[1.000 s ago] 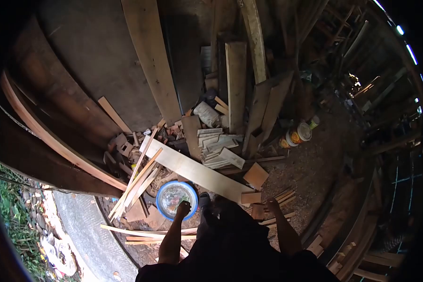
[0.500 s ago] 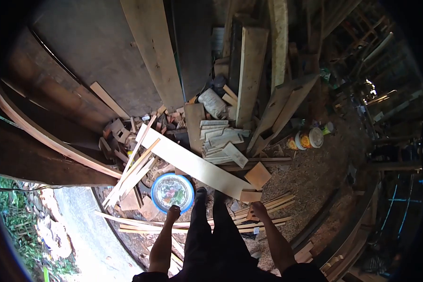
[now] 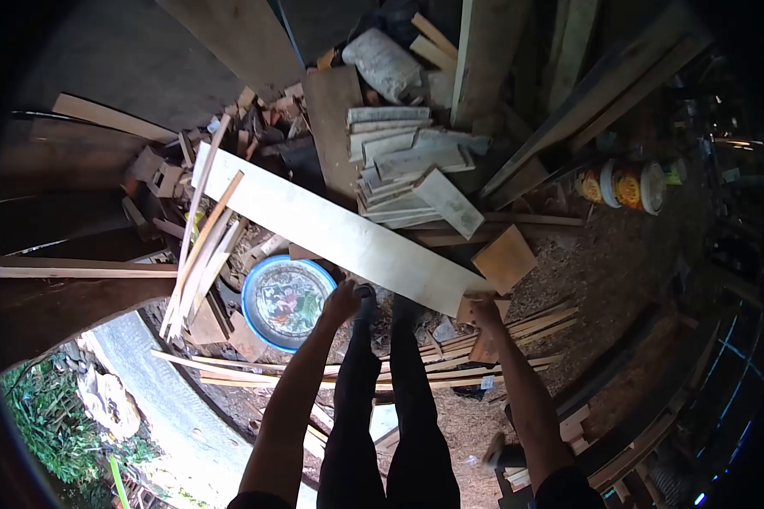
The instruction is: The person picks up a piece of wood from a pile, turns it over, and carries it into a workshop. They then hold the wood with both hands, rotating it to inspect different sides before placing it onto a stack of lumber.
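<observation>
A long pale board (image 3: 339,233) lies slantwise across the floor ahead of my feet. At its lower right end is my right hand (image 3: 485,312), fingers curled, beside a small brown wood piece (image 3: 467,309); whether it grips the board or this piece is unclear. My left hand (image 3: 341,302) is closed near the right rim of a blue-rimmed round tray (image 3: 248,316), and what it may hold is hidden. A square brown wood piece (image 3: 505,259) rests just past the board's right end.
Small planks (image 3: 412,174) are piled beyond the board. Thin strips (image 3: 208,246) cross its left end, and more strips (image 3: 526,327) lie around my legs. Painted buckets (image 3: 637,187) stand at the right. Someone's foot (image 3: 494,450) shows at lower right.
The view has shifted closer to the floor. Both hands have reached further forward, the right one up to the board's end. A foot now shows at lower right.
</observation>
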Demonstrator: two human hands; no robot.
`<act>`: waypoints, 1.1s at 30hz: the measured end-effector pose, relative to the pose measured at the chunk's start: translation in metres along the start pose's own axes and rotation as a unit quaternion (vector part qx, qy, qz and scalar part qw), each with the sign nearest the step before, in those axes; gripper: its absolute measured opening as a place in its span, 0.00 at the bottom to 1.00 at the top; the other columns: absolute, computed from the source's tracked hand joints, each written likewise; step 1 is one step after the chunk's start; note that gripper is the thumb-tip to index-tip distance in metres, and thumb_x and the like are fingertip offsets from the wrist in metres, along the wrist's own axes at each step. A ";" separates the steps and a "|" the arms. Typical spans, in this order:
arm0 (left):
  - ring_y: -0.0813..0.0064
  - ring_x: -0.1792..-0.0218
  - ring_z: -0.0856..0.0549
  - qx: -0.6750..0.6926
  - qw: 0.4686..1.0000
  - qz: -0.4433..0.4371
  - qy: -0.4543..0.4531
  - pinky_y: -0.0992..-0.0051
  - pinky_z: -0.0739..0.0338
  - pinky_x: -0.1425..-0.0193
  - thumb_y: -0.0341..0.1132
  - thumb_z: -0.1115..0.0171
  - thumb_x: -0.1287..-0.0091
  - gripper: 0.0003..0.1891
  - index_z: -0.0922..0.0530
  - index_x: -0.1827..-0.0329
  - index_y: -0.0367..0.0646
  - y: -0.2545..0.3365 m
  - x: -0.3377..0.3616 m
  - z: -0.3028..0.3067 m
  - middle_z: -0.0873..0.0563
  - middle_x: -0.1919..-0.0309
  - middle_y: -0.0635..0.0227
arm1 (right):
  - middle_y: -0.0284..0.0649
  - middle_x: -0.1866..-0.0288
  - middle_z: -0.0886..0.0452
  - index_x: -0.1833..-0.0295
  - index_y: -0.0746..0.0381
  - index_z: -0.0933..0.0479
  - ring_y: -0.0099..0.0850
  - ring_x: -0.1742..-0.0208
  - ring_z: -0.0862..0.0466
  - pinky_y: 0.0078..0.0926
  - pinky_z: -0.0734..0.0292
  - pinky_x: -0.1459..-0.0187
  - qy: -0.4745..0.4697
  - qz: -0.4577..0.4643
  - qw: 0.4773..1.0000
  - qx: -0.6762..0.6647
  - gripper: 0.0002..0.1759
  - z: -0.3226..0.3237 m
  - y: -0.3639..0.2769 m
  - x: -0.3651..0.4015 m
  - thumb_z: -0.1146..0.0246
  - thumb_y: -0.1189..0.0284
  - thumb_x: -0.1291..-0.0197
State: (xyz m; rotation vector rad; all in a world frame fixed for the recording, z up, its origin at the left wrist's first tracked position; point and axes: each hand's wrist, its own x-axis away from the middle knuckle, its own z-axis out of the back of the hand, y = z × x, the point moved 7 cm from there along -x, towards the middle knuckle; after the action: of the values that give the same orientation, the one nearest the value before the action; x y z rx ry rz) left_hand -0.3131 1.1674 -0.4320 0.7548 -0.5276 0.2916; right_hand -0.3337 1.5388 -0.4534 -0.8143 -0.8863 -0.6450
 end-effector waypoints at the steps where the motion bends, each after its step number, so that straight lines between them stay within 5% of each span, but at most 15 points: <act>1: 0.49 0.62 0.23 -0.044 0.999 -0.016 -0.005 0.59 0.28 0.58 0.37 0.50 0.44 0.15 0.30 0.56 0.39 0.007 -0.025 -0.006 0.23 0.64 0.50 | 0.50 0.57 0.26 0.53 0.63 0.32 0.38 0.57 0.24 0.34 0.30 0.56 0.009 0.024 1.000 0.000 0.19 -0.005 0.024 -0.040 0.45 0.67 0.51; 3: 0.52 0.58 0.25 -0.048 0.999 -0.013 -0.014 0.59 0.30 0.54 0.37 0.49 0.44 0.18 0.32 0.51 0.41 0.012 -0.076 -0.028 0.25 0.59 0.50 | 0.40 0.63 0.27 0.49 0.63 0.35 0.26 0.68 0.24 0.21 0.29 0.72 0.027 0.220 0.954 0.202 0.23 -0.008 0.031 -0.094 0.45 0.64 0.50; 5: 0.53 0.57 0.25 -0.007 0.998 -0.052 0.036 0.61 0.31 0.52 0.35 0.48 0.44 0.18 0.32 0.50 0.40 0.022 -0.129 -0.042 0.25 0.58 0.51 | 0.40 0.63 0.27 0.49 0.65 0.35 0.27 0.70 0.25 0.22 0.29 0.70 0.072 0.073 0.992 0.067 0.24 0.002 0.040 -0.138 0.45 0.64 0.49; 7: 0.52 0.57 0.26 0.046 0.992 -0.082 0.084 0.61 0.31 0.52 0.33 0.48 0.45 0.18 0.32 0.51 0.38 0.050 -0.164 -0.042 0.25 0.58 0.51 | 0.40 0.64 0.26 0.50 0.65 0.34 0.27 0.70 0.26 0.25 0.29 0.70 0.068 0.076 0.992 0.072 0.22 0.003 0.030 -0.166 0.46 0.63 0.49; 9: 0.52 0.55 0.27 0.022 0.978 -0.136 0.154 0.61 0.31 0.52 0.32 0.47 0.45 0.19 0.33 0.50 0.38 0.071 -0.198 -0.051 0.26 0.57 0.51 | 0.49 0.57 0.25 0.51 0.68 0.33 0.39 0.52 0.26 0.31 0.34 0.52 0.067 0.057 0.996 0.016 0.23 0.005 -0.004 -0.165 0.45 0.64 0.50; 13: 0.52 0.54 0.28 0.036 0.972 -0.146 0.182 0.61 0.31 0.51 0.31 0.47 0.45 0.20 0.39 0.50 0.37 0.100 -0.243 -0.070 0.29 0.56 0.50 | 0.48 0.57 0.25 0.50 0.67 0.33 0.37 0.53 0.26 0.31 0.34 0.52 0.048 0.073 0.995 0.051 0.24 0.013 -0.001 -0.239 0.45 0.63 0.50; 18: 0.45 0.60 0.26 0.152 0.969 -0.075 0.181 0.59 0.31 0.54 0.31 0.48 0.44 0.18 0.36 0.52 0.34 0.091 -0.276 -0.097 0.27 0.60 0.45 | 0.39 0.54 0.30 0.48 0.60 0.35 0.30 0.54 0.29 0.30 0.33 0.55 0.044 0.063 0.995 -0.062 0.25 0.007 -0.023 -0.258 0.44 0.61 0.50; 22: 0.44 0.62 0.25 0.205 0.954 -0.113 0.188 0.61 0.31 0.54 0.32 0.46 0.44 0.17 0.35 0.54 0.31 0.079 -0.279 -0.098 0.27 0.62 0.42 | 0.34 0.54 0.31 0.47 0.56 0.38 0.26 0.56 0.29 0.30 0.34 0.53 -0.008 0.014 0.986 -0.164 0.25 -0.004 -0.015 -0.283 0.45 0.59 0.49; 25: 0.53 0.64 0.22 0.222 0.957 -0.069 0.173 0.65 0.27 0.58 0.34 0.45 0.43 0.17 0.34 0.56 0.31 0.060 -0.276 -0.101 0.25 0.63 0.46 | 0.33 0.55 0.30 0.49 0.56 0.36 0.25 0.57 0.29 0.29 0.33 0.55 -0.036 -0.010 0.960 -0.278 0.22 -0.011 -0.024 -0.268 0.44 0.60 0.48; 28: 0.73 0.61 0.22 0.472 0.868 0.017 0.152 0.74 0.23 0.63 0.38 0.47 0.39 0.18 0.35 0.53 0.33 0.015 -0.275 -0.115 0.25 0.62 0.60 | 0.32 0.56 0.29 0.49 0.56 0.34 0.24 0.57 0.28 0.27 0.34 0.54 -0.064 -0.043 0.940 -0.332 0.21 -0.023 -0.024 -0.265 0.42 0.61 0.48; 33: 0.72 0.61 0.23 0.594 0.776 0.065 0.201 0.74 0.24 0.59 0.39 0.46 0.40 0.20 0.35 0.50 0.35 -0.009 -0.226 -0.065 0.25 0.60 0.59 | 0.33 0.56 0.29 0.49 0.58 0.34 0.24 0.55 0.30 0.27 0.36 0.56 -0.047 0.100 0.956 -0.273 0.23 -0.049 -0.083 -0.219 0.41 0.61 0.49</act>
State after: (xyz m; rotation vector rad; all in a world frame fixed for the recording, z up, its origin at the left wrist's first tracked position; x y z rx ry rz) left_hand -0.4745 1.1924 -0.6012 1.8357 0.0985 0.9375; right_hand -0.4842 1.4870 -0.6326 -1.4240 -0.7016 -0.6839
